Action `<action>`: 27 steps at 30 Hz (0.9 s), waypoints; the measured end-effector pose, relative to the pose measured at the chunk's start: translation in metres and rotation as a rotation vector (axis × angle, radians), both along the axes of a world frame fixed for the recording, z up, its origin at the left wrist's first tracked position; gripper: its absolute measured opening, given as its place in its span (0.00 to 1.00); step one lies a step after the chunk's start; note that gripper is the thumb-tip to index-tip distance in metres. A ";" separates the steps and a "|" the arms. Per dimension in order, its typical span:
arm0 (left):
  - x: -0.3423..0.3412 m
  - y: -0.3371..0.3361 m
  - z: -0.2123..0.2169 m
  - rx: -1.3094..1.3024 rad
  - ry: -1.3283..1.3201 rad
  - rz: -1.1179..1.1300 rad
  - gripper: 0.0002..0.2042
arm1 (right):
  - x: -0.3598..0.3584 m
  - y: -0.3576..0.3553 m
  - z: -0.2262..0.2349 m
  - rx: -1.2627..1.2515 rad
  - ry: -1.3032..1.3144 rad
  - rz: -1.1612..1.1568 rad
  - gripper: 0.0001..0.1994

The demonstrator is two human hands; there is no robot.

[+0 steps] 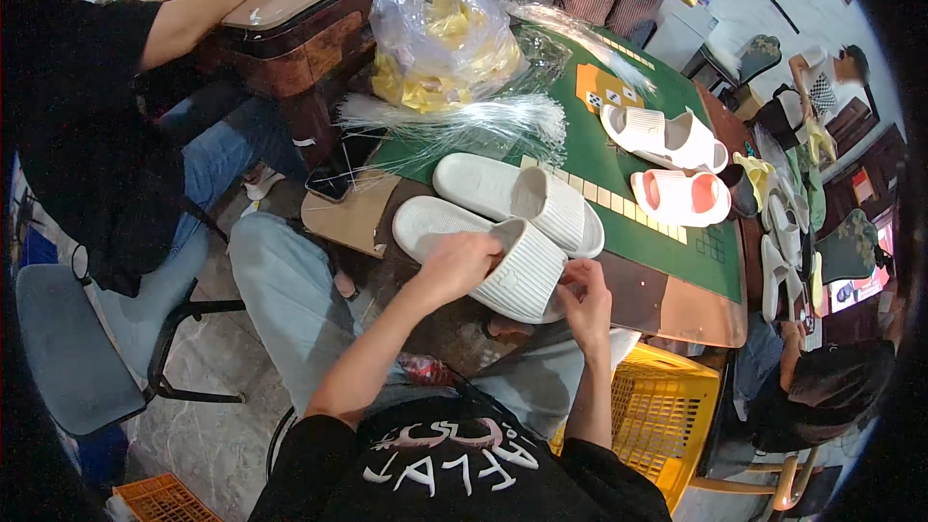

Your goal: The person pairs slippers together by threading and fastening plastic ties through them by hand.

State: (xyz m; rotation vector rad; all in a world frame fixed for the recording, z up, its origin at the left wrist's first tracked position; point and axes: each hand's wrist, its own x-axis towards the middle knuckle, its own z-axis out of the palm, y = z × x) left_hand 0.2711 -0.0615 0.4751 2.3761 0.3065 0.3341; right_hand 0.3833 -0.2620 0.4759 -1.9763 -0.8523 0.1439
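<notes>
A pair of pale grey-white slide slippers lies at the near edge of the table in front of me. The nearer slipper (520, 271) has a ribbed strap and points right; the farther slipper (570, 217) rests just behind it. My left hand (458, 269) is closed on the nearer slipper's strap, its fingertips tucked into the strap's foot opening. At the toe end, my right hand (586, 305) has its thumb and fingers pinched together against the front of the same slipper. Whatever sits between those fingertips is too small or hidden to make out.
Clear plastic strands (464, 126) lie behind the slippers, beside a bag of yellow tags (440, 43). More slippers (665, 138) stand on the green mat (580, 159). A phone (340, 172) is at left, a yellow crate (667, 406) below right. Co-workers sit and stand around.
</notes>
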 end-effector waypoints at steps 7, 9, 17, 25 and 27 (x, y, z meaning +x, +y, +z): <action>0.015 0.000 0.004 -0.099 0.009 -0.103 0.09 | -0.012 0.004 -0.001 -0.027 0.045 0.027 0.23; 0.016 0.001 -0.004 -0.066 -0.041 -0.094 0.09 | -0.010 0.004 -0.009 -0.005 0.039 0.008 0.23; 0.004 0.026 0.000 -0.495 -0.088 -0.133 0.08 | 0.012 -0.013 0.003 0.373 0.471 0.032 0.11; -0.031 0.081 0.018 -1.305 -0.330 -0.068 0.07 | 0.042 -0.039 -0.001 0.970 1.144 0.300 0.13; -0.032 0.088 0.006 -1.481 -0.529 -0.167 0.07 | 0.045 -0.039 -0.006 1.112 1.210 0.177 0.12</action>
